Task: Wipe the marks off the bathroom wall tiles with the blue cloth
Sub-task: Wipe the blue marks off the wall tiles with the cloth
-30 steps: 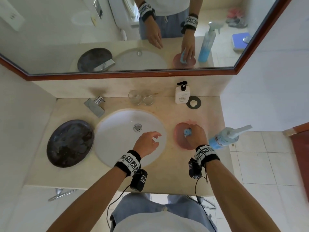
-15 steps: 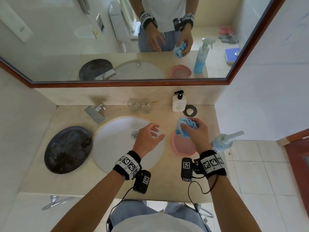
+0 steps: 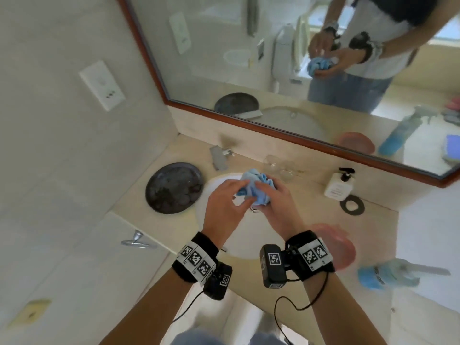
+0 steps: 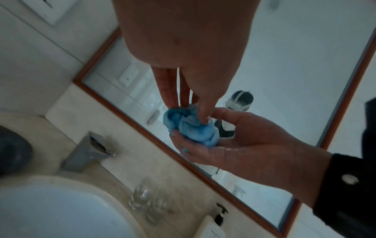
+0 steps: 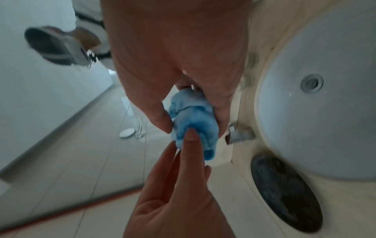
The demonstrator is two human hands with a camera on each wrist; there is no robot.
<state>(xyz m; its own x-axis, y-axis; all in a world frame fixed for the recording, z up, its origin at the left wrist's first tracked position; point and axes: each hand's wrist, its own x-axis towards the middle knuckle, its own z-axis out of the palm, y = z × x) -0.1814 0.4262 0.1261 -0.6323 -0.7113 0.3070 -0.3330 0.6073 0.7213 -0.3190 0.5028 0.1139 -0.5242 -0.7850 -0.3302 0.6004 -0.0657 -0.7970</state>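
Observation:
The blue cloth (image 3: 257,188) is bunched into a ball above the sink. My right hand (image 3: 276,205) cups and grips it from the right, fingers curled under it (image 4: 193,151). Meeting it from the left, my left hand (image 3: 224,202) pinches a fold between thumb and fingertips (image 4: 203,119). In the right wrist view the cloth (image 5: 193,122) sits in my right hand, with a left digit (image 5: 191,141) pressed on it. The pale tiled wall (image 3: 62,170) stands to the left; no marks show on it in this blurred view.
Below my hands is the white sink (image 3: 249,242) with its tap (image 3: 219,158). A dark round plate (image 3: 174,188) lies at its left. Two glasses (image 3: 281,168), a soap pump bottle (image 3: 339,185), a pink dish (image 3: 336,245) and a blue spray bottle (image 3: 388,272) stand right. The mirror (image 3: 249,58) is ahead.
My right hand lifted the cloth off the pink dish and carried it left over the sink. My left hand rose and took hold of it. The head view swung left.

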